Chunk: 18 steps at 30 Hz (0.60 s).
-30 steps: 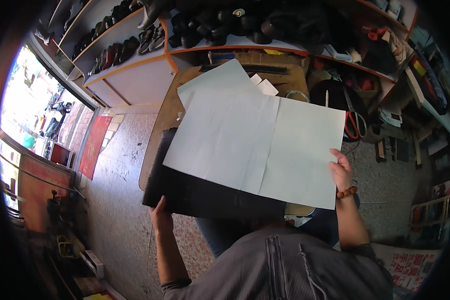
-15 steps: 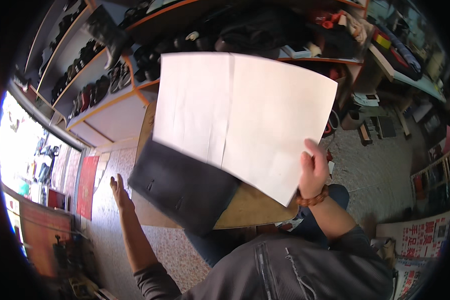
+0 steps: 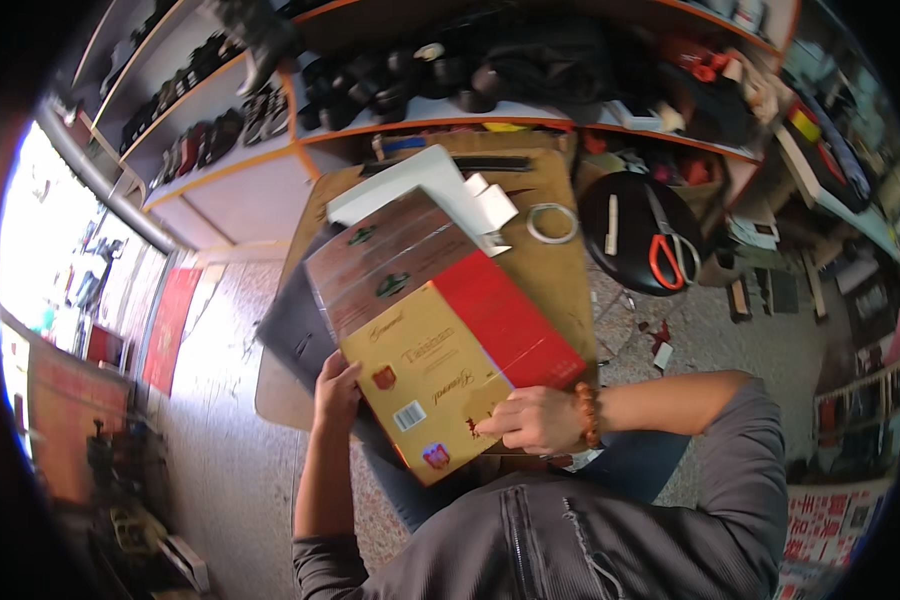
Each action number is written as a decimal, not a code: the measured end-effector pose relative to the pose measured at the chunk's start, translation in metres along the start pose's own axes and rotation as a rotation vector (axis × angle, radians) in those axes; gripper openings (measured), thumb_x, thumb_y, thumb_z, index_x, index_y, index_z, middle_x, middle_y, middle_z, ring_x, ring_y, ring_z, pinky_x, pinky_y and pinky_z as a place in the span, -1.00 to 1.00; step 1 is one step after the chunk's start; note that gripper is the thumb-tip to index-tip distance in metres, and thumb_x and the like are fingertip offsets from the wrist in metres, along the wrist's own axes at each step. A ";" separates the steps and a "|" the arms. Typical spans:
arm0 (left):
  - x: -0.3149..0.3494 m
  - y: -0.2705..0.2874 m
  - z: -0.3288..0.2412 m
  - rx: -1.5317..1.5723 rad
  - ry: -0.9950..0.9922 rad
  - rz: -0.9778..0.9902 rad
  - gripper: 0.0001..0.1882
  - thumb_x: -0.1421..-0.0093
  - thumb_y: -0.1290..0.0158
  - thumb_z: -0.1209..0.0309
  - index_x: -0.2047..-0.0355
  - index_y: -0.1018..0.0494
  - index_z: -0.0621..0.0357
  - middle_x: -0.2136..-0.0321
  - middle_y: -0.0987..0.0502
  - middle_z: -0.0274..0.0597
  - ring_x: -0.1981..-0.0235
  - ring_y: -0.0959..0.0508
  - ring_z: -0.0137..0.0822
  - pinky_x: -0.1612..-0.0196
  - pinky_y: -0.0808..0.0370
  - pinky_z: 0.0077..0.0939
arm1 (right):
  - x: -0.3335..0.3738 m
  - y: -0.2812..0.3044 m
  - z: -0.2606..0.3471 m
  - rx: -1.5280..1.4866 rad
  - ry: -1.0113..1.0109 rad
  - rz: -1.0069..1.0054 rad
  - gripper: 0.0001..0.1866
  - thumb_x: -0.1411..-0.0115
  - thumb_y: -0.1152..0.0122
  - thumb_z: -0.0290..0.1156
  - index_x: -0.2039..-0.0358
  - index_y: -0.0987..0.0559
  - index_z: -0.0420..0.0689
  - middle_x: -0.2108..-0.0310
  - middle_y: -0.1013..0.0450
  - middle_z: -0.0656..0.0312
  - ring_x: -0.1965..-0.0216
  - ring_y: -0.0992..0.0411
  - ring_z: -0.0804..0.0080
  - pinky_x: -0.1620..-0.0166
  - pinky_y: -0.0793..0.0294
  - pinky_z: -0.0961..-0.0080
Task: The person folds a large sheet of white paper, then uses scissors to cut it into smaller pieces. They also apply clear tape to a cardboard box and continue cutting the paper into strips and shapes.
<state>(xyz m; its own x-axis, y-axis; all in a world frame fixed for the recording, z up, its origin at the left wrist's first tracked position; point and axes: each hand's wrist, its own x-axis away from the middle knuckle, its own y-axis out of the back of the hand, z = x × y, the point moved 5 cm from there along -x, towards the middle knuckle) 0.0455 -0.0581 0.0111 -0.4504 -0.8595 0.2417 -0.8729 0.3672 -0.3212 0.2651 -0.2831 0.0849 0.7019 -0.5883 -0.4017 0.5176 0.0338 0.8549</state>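
Note:
A flattened cardboard sheet [image 3: 400, 360], printed in gold, red and brown, is tilted over the small wooden table [image 3: 560, 290]. My left hand [image 3: 336, 392] grips its left edge, thumb on top. At the near right edge my right hand [image 3: 538, 418] is closed on the card, index finger lying on the gold panel; what the thumb does is hidden. Partly covered by the card, a flat dark piece of material [image 3: 295, 320] with a slit lies at the table's left. White card pieces [image 3: 410, 175] rest beyond it, beside a roll of white tape [image 3: 552, 223].
To the right stands a round black stool [image 3: 630, 215] holding orange-handled scissors [image 3: 662, 255] and a pale stick [image 3: 611, 224]. Shelves [image 3: 530, 115] with many shoes run along the far side. A dark bar [image 3: 480, 163] lies at the table's far edge.
The cardboard sheet has turned from its blank white side to its printed side and come nearer me. My left hand, open and apart before, now holds its left edge.

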 end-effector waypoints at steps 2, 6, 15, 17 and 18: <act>-0.002 -0.002 0.007 -0.025 -0.014 -0.121 -0.62 -0.07 0.09 0.64 0.05 -0.33 0.32 0.26 -0.51 -0.20 0.41 -0.52 -0.44 0.46 -0.41 -0.69 | -0.009 0.012 -0.021 -0.066 -0.088 -0.113 -0.88 0.18 -0.11 -0.50 0.53 -0.46 -0.14 0.16 -0.43 0.17 0.29 -0.41 0.27 0.30 -0.42 0.38; -0.012 0.006 -0.010 -0.161 -0.033 0.040 -0.60 0.00 0.08 0.67 0.08 -0.38 0.28 0.28 -0.52 -0.23 0.41 -0.52 -0.44 0.43 -0.44 -0.67 | -0.007 0.060 -0.132 0.131 -0.417 -0.326 -0.88 0.04 0.00 -0.57 0.43 -0.46 -0.14 0.31 -0.41 0.17 0.32 -0.40 0.16 0.27 -0.43 0.36; -0.066 0.084 -0.212 -0.725 0.059 0.163 -0.61 -0.14 0.13 0.53 -0.01 -0.32 0.33 0.27 -0.55 -0.09 0.32 -0.58 -0.27 0.21 -0.53 -0.46 | 0.090 0.093 -0.274 0.617 -1.282 -0.193 -0.59 -0.11 -0.02 -0.49 -0.02 -0.36 -0.15 -0.01 -0.34 0.10 -0.05 -0.27 0.15 -0.03 -0.36 0.30; -0.067 0.061 -0.234 -0.669 0.125 0.264 -0.57 -0.12 0.04 0.52 -0.03 -0.33 0.37 0.16 -0.52 -0.06 0.18 -0.54 -0.28 0.05 -0.45 -0.46 | 0.095 0.089 -0.279 0.581 -1.316 -0.185 -0.58 -0.13 0.00 -0.48 -0.05 -0.34 -0.15 -0.01 -0.33 0.09 -0.06 -0.27 0.15 -0.03 -0.36 0.30; -0.071 0.044 -0.234 -0.843 0.103 0.309 -0.58 -0.12 0.02 0.49 -0.01 -0.36 0.34 0.17 -0.53 -0.08 0.18 -0.54 -0.31 0.05 -0.45 -0.46 | 0.097 0.087 -0.281 0.565 -1.342 -0.174 -0.57 -0.14 0.00 -0.48 -0.06 -0.33 -0.15 -0.01 -0.33 0.09 -0.06 -0.27 0.15 -0.03 -0.36 0.29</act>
<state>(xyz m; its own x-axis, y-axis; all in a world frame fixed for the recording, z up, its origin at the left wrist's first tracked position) -0.0045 0.1022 0.1942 -0.6667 -0.6583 0.3494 -0.5400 0.7498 0.3824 0.5163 -0.1098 0.0283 -0.4838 -0.8562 -0.1814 0.0679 -0.2433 0.9676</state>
